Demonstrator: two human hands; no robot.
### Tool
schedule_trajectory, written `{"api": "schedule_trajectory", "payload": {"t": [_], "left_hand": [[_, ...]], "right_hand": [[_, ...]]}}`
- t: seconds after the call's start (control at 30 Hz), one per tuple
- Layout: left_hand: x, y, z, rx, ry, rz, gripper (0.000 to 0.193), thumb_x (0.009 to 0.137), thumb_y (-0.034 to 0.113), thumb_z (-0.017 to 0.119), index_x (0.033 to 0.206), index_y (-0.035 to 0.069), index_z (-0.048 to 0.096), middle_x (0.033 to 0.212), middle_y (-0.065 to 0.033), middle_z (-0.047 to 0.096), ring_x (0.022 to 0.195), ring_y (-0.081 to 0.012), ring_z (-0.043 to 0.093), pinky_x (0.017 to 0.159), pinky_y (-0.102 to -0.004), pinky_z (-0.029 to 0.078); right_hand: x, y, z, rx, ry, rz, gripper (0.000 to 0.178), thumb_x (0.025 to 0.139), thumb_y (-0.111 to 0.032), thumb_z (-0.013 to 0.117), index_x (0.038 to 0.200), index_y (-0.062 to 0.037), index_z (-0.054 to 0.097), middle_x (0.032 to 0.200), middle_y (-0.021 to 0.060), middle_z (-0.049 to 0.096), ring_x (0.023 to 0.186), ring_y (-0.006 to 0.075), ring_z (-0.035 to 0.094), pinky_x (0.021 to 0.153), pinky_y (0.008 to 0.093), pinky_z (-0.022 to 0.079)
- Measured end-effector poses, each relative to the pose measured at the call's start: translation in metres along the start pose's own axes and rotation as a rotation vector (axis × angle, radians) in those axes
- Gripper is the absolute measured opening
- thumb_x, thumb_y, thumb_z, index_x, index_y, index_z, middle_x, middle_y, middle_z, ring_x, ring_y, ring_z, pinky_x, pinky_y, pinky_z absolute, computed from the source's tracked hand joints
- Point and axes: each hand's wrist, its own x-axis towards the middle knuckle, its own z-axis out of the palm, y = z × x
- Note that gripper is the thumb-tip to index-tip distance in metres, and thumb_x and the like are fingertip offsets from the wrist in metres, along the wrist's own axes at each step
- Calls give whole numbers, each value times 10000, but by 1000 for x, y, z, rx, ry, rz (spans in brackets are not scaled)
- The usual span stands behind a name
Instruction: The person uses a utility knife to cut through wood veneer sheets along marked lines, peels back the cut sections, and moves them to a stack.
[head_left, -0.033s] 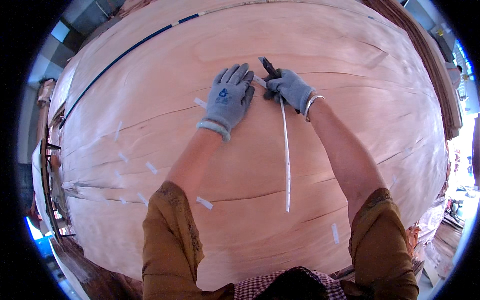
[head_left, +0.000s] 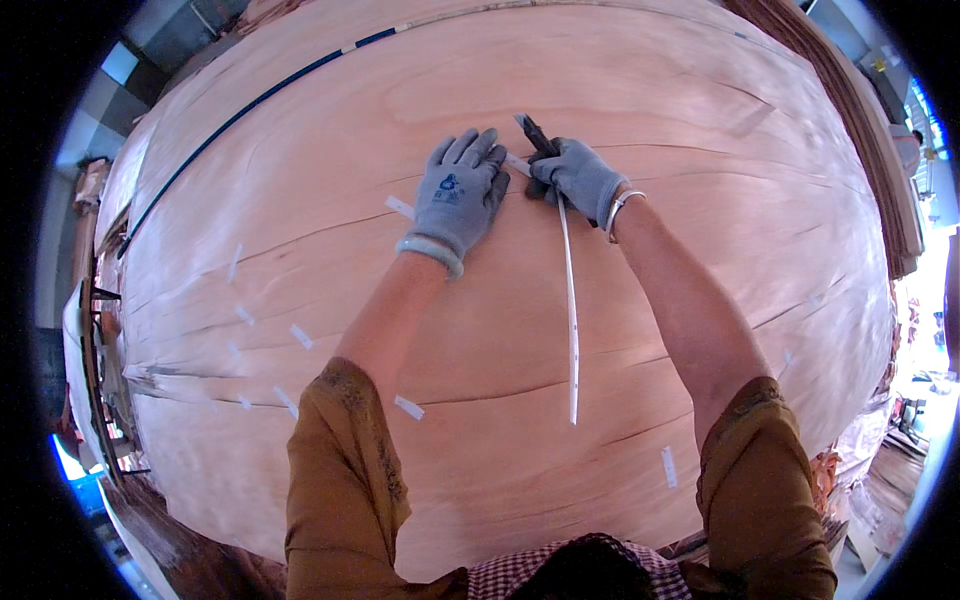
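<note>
A large pinkish wood veneer sheet [head_left: 480, 320] with long cracks lies beneath my hands. My left hand [head_left: 455, 198], in a grey work glove, presses flat on it with fingers stretched out. Close to its right, my right hand [head_left: 580, 180], also gloved, is closed round a black utility knife [head_left: 537, 137] whose tip points up and to the left. From under the right hand a long narrow white tape strip [head_left: 572, 320] hangs down across the sheet. A short part of the white tape [head_left: 517, 162] bridges the gap between the hands. Another tape piece [head_left: 400, 206] shows beside my left hand.
Several short tape pieces, such as one by my left forearm [head_left: 409, 407] and one near my right sleeve [head_left: 669, 467], stick to the veneer. A long thin dark-and-pale rod [head_left: 270, 92] curves across the far side. Stacked brown sheets [head_left: 870, 130] edge the right.
</note>
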Motion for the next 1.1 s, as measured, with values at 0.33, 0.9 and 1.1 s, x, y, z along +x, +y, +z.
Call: {"api": "schedule_trajectory", "payload": {"t": [0.33, 0.9, 1.1], "left_hand": [[20, 9, 9, -118, -96, -285, 262, 801, 223, 631, 1037, 113, 660, 1193, -79, 596, 1107, -290, 529, 975, -409, 370], [14, 36, -4, 9, -273, 44, 412, 831, 298, 566, 1220, 165, 559, 1310, -56, 504, 1241, -284, 418, 1020, -468, 301], [10, 28, -19, 94, -260, 28, 399, 858, 312, 540, 1210, 127, 567, 1315, -73, 504, 1251, -300, 416, 1033, -453, 301]], "right_hand": [[8, 7, -18, -523, 51, -20, 300, 754, -233, 644, 929, 10, 632, 851, 196, 661, 837, 309, 654, 714, 375, 501], [-66, 6, -31, 8, -114, -19, 167, 851, -158, 588, 802, 0, 562, 612, 56, 569, 500, 132, 575, 465, 290, 495], [-104, 11, -109, 238, 79, 52, 208, 870, -214, 608, 938, -18, 604, 726, 90, 653, 494, 101, 542, 439, 237, 417]]}}
